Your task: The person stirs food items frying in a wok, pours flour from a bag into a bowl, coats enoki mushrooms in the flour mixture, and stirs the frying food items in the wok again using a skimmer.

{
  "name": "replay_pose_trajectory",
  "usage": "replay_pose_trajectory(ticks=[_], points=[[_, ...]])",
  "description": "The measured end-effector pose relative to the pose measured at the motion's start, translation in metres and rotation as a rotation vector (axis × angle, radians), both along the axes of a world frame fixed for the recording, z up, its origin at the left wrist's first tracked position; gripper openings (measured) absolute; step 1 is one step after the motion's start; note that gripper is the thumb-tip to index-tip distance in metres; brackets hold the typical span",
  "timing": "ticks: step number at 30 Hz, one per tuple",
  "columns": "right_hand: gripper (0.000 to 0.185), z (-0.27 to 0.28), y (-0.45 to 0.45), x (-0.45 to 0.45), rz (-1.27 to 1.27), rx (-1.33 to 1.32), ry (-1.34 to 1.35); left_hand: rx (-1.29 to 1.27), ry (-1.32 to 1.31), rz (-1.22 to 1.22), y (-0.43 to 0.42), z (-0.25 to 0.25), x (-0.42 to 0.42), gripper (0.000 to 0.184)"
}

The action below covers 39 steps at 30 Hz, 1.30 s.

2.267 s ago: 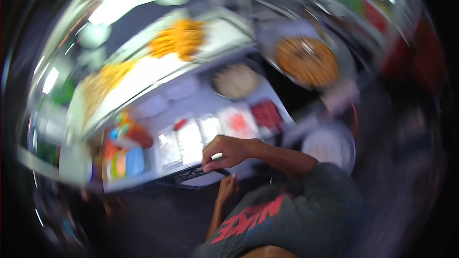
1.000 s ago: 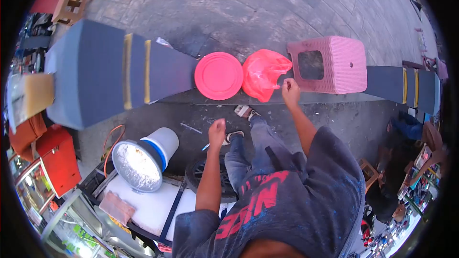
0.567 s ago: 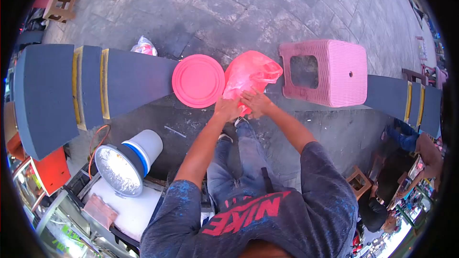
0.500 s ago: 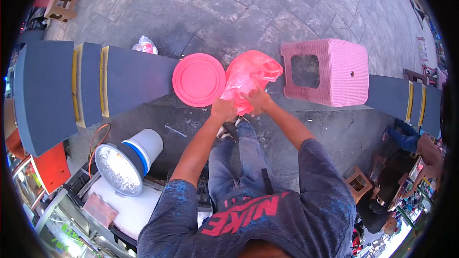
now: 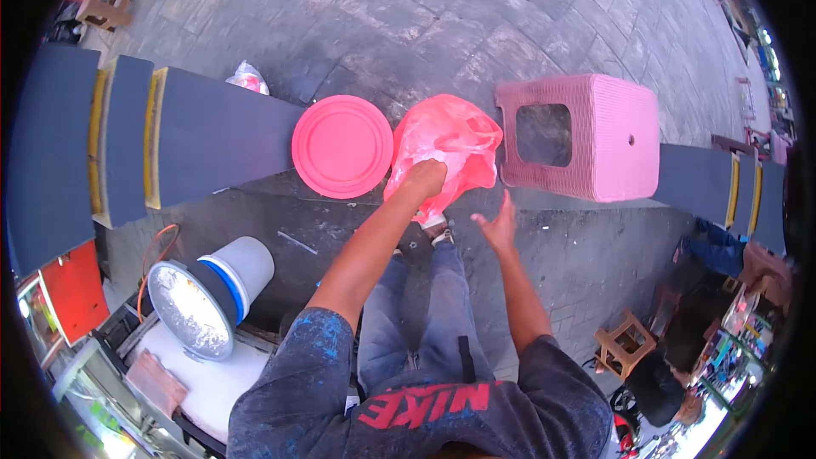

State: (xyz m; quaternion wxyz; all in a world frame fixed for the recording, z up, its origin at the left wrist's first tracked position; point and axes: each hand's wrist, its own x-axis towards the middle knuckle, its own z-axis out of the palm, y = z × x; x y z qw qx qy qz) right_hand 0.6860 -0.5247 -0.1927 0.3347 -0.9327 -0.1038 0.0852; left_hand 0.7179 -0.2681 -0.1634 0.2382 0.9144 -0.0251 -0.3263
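A translucent red plastic bag (image 5: 455, 140) sits between a round pink lid or tub (image 5: 342, 146) and a pink woven-pattern stool (image 5: 620, 138). Closed on the bag's near side is my left hand (image 5: 427, 177), its fingertips partly hidden against the plastic. To the right of the bag my right hand (image 5: 499, 223) is apart from it, thumb and fingers spread, holding nothing. What the bag contains cannot be made out.
Dark blue barriers (image 5: 221, 136) with yellow stripes flank the pink things. At the lower left, a metal basin with white powder (image 5: 189, 310) leans against a white bucket (image 5: 246, 268). A person (image 5: 659, 387) is at the lower right, near a small brown stool (image 5: 625, 342).
Both hands came from the cart view to the red bag. Since then my right hand has moved off the bag to the right and opened; my left hand stays on it, and the bag has spread wider.
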Motion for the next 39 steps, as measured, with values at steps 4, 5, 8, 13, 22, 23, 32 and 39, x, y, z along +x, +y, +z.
replay_pose_trajectory(ticks=[4, 5, 8, 13, 22, 23, 32, 39], points=[[0.104, -0.074, 0.030, 0.040, 0.064, 0.028, -0.124, -0.132, -0.118, 0.112, -0.020, -0.075, 0.009, 0.029], [0.107, -0.091, 0.040, 0.055, 0.075, 0.073, -0.117, -0.204, -0.174, 0.128, -0.028, -0.075, 0.009, 0.031], [0.104, -0.126, 0.063, 0.095, 0.072, 0.321, -0.020, -0.232, -0.229, 0.077, -0.046, -0.075, 0.024, 0.034], [0.055, -0.131, 0.068, 0.114, 0.228, 0.413, 0.132, -0.279, -0.321, 0.261, -0.027, -0.019, 0.014, 0.025], [0.040, -0.115, 0.066, 0.092, -0.044, 0.696, 0.198, 0.642, -0.457, 0.265, 0.029, -0.002, 0.020, 0.086], [0.044, -0.113, 0.070, 0.090, -0.081, 0.781, 0.294, 0.662, -0.339, 0.197, 0.025, -0.005, 0.025, 0.085], [0.047, -0.219, 0.108, 0.105, -0.311, 1.371, 0.676, 0.266, -0.145, 0.750, 0.029, -0.043, 0.052, 0.053], [0.037, -0.089, 0.069, 0.122, -0.593, 1.451, 0.821, -0.014, -0.379, 1.021, 0.015, -0.022, 0.027, 0.028]])
